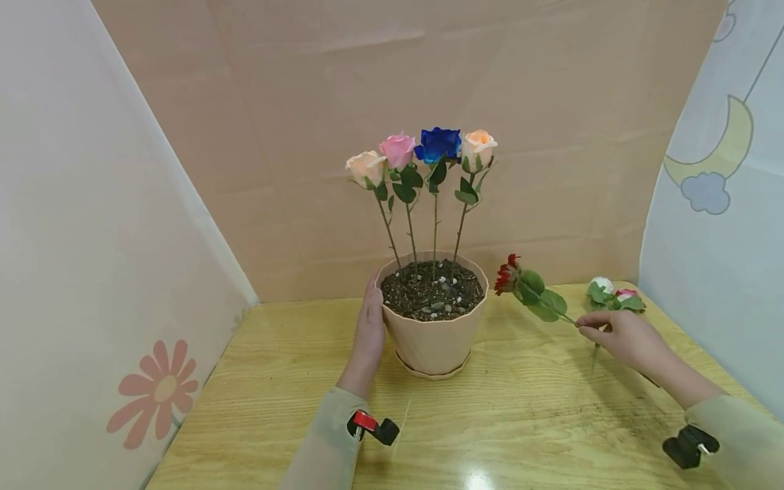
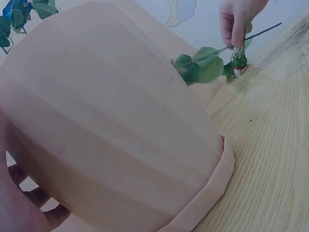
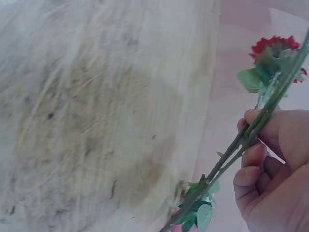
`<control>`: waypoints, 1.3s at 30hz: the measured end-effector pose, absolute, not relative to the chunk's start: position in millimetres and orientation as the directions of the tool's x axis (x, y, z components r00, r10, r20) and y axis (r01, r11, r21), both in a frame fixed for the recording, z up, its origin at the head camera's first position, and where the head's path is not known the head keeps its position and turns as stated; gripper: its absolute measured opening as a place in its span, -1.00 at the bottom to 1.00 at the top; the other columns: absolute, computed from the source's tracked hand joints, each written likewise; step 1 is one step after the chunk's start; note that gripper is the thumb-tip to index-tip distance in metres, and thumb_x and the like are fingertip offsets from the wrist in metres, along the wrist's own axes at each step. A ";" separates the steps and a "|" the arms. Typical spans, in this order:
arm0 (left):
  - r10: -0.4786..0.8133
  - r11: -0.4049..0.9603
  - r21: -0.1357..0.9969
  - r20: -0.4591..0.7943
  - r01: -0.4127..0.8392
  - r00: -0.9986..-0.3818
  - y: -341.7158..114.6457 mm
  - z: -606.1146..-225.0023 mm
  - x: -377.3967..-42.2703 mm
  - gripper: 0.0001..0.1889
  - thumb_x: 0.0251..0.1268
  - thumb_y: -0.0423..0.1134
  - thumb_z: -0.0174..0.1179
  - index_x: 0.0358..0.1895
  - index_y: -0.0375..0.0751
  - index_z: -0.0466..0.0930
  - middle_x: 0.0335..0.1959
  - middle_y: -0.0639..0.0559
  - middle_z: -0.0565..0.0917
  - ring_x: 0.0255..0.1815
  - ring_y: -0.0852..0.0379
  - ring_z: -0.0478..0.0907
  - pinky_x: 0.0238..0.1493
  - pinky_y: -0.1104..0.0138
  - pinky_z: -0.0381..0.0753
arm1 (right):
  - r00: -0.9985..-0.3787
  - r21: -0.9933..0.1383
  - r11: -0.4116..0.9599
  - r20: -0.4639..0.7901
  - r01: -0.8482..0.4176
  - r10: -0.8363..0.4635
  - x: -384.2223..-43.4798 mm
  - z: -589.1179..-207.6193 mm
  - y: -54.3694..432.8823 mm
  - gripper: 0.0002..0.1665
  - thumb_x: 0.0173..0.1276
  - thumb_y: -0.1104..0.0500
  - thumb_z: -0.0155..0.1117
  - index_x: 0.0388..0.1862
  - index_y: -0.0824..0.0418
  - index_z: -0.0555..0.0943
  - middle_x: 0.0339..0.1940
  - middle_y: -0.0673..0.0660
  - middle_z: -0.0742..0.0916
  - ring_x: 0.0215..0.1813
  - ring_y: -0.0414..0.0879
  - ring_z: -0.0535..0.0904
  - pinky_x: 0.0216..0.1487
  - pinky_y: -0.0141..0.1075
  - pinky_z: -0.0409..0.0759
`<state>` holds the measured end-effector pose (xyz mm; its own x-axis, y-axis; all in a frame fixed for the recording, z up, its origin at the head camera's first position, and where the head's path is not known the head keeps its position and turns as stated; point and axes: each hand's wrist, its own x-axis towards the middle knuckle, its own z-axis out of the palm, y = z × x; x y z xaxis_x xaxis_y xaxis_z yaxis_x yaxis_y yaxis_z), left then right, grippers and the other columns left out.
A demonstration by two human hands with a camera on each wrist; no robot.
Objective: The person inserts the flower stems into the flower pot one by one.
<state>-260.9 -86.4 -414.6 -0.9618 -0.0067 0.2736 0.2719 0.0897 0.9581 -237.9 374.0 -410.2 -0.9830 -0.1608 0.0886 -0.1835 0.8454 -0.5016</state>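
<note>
A light pink flowerpot full of dark soil stands on its saucer in the head view. Several roses rise upright from it: a cream one, a pink one, a blue one and a peach one. My left hand rests along the pot's left side, fingers extended against the wall. To the right, my right hand pinches the stem of a red flower between thumb and fingers. This flower is tilted, its head towards the pot; leaves show past the pot in the left wrist view.
A white flower and a pink-edged flower lie at the table's back right, behind my right hand. Dark smudges mark the wooden table on the right. Cloth walls enclose the back and both sides.
</note>
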 end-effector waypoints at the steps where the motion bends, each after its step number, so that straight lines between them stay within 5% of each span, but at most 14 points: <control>1: -0.007 0.089 0.959 0.272 0.271 -0.962 -86.3 -414.5 -260.3 -0.33 0.89 0.21 -0.40 0.85 0.09 0.00 0.84 0.05 0.04 0.84 -0.06 -0.12 0.77 -0.15 -0.13 | -0.983 -0.503 0.844 0.097 -0.186 -0.159 -237.2 -408.3 372.8 -0.61 0.69 0.12 0.35 0.21 0.42 0.77 0.01 0.33 0.83 -0.19 0.02 0.69 -0.39 -0.15 0.56; 10: -0.003 0.090 0.959 0.272 0.270 -0.962 -85.7 -413.4 -258.3 -0.31 0.88 0.25 -0.40 0.85 0.12 -0.01 0.84 0.06 0.02 0.84 -0.07 -0.13 0.76 -0.17 -0.13 | -0.974 -0.534 0.817 0.178 -0.216 -0.141 -239.2 -397.0 361.2 -0.52 0.73 0.00 0.32 0.28 0.38 0.77 0.09 0.36 0.84 0.01 0.25 0.79 -0.19 -0.14 0.69; 24: 0.001 0.092 0.960 0.266 0.265 -0.964 -85.8 -412.2 -256.7 -0.33 0.88 0.26 -0.39 0.85 0.18 -0.01 0.84 0.13 0.03 0.83 -0.02 -0.13 0.76 -0.15 -0.12 | -0.927 -0.569 0.766 0.363 -0.298 -0.092 -239.8 -375.9 333.9 -0.55 0.70 -0.03 0.36 0.30 0.26 0.78 0.11 0.30 0.85 0.07 0.28 0.80 -0.19 -0.52 0.57; 32: 0.004 0.080 0.957 0.281 0.280 -0.960 -86.1 -412.2 -257.5 -0.33 0.89 0.24 -0.39 0.85 0.12 -0.01 0.84 0.06 0.03 0.83 -0.06 -0.12 0.76 -0.16 -0.11 | -0.942 -0.633 0.728 0.330 -0.263 -0.054 -232.7 -355.9 316.0 -0.43 0.70 -0.17 0.31 0.39 0.20 0.74 0.16 0.25 0.85 -0.09 -0.64 0.56 -0.18 -0.55 0.58; 39: -0.002 0.078 0.959 0.272 0.271 -0.962 -86.2 -413.9 -258.2 -0.32 0.88 0.26 -0.40 0.85 0.14 0.00 0.84 0.08 0.03 0.83 -0.04 -0.12 0.76 -0.14 -0.11 | -0.935 -0.663 0.692 0.351 -0.285 -0.049 -227.0 -338.4 300.2 -0.48 0.69 -0.19 0.33 0.32 0.15 0.77 0.08 0.19 0.87 -0.14 -0.50 0.65 -0.20 -0.52 0.60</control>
<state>-258.2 -86.2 -413.9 -0.9623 -0.0016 0.2719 0.2710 0.0776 0.9595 -227.0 300.2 -338.4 -0.9350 -0.0486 0.3512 -0.2849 0.6925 -0.6628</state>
